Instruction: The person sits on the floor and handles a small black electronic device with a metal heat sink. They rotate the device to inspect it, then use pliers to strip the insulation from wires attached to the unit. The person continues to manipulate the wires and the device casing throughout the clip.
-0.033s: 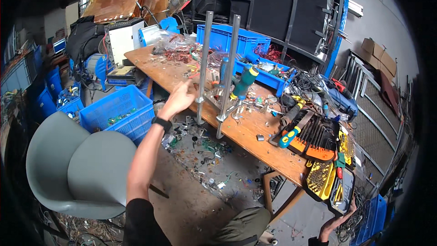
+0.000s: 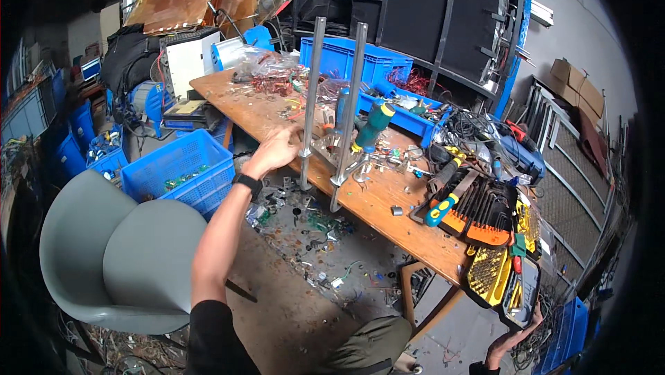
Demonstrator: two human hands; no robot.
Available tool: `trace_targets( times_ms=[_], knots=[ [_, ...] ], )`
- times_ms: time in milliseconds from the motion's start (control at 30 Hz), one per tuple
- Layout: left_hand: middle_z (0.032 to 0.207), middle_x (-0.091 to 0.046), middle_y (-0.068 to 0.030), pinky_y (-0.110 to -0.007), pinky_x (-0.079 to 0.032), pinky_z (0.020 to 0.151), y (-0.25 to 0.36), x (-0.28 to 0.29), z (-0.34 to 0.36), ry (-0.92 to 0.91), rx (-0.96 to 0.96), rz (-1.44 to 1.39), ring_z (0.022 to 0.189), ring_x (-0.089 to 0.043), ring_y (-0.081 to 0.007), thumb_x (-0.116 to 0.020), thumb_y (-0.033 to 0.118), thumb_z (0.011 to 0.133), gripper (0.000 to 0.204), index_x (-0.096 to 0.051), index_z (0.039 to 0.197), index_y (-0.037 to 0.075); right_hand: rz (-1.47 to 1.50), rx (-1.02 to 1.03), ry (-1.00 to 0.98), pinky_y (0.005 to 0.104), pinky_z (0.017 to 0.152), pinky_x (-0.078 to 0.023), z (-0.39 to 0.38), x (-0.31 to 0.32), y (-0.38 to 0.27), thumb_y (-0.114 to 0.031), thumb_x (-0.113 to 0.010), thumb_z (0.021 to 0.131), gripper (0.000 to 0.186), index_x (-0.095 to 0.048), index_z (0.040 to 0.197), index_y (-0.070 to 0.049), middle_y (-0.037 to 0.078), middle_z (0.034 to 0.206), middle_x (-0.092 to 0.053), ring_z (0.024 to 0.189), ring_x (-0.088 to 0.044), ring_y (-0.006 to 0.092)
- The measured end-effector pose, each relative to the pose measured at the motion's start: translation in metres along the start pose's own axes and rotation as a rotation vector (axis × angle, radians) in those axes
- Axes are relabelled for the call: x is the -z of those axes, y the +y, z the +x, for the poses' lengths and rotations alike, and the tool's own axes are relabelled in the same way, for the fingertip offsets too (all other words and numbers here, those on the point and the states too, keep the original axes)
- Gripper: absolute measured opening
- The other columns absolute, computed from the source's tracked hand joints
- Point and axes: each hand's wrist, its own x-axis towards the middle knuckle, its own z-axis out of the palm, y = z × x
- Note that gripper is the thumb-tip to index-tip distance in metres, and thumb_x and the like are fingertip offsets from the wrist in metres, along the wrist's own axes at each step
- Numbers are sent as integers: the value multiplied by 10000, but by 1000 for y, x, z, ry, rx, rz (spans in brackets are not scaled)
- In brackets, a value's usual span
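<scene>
My left hand (image 2: 273, 150) reaches forward with its fingers apart, just short of the left one of two upright steel rods (image 2: 309, 98) that stand in a metal frame at the wooden table's (image 2: 374, 202) near edge. I cannot tell whether the fingertips touch the rod. The second rod (image 2: 350, 105) stands right beside the first. At the lower right, my right hand (image 2: 511, 344) grips the bottom edge of an open black tool case (image 2: 502, 281) with yellow bit holders, which hangs over the table's corner. A black watch sits on my left wrist.
An orange hex key set (image 2: 478, 215), a green screwdriver (image 2: 372, 129), cables and small parts cover the table. A blue crate (image 2: 176, 170) and a grey chair (image 2: 118, 257) stand at the left. Scraps litter the floor (image 2: 312, 236). A black rack (image 2: 429, 7) stands behind.
</scene>
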Motion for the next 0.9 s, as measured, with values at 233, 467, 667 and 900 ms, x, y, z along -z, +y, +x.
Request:
trace_targets(
  times_ms=[233,467,667,900],
  knots=[
    [1145,-722,-287,-546,-522,992,-2,0,23,-153,6,220,1106,-674,-477,-689,362,898,673,-504,1510,153,-105,-69,-5,495,1172,-310,0,-6,-15,-853,-378,938,998,-486,1363,43,171,1356,-507,1331,-463,317],
    [1171,-705,-298,-572,-496,987,-5,22,26,-166,66,417,1143,-654,-486,-634,357,968,547,-449,1326,-12,-61,-107,25,499,1172,-316,1,-10,-19,-908,-407,884,1048,-489,1316,44,170,1352,-485,1362,-441,324],
    [1237,-638,-349,-504,-502,1006,-23,41,-33,132,-35,202,1211,-624,-471,-608,230,996,582,-359,1381,-129,77,-64,5,508,1203,-272,-10,-6,10,-813,-498,928,873,-474,1247,-1,182,1389,-492,1379,-435,333],
    [969,-555,-62,-393,-636,796,36,38,-174,245,237,-746,761,-609,-174,-528,22,1009,253,-445,1245,55,97,-18,-34,508,1178,-290,-10,5,16,-707,-501,975,786,-495,1259,26,191,1356,-519,1370,-449,362]
  ],
)
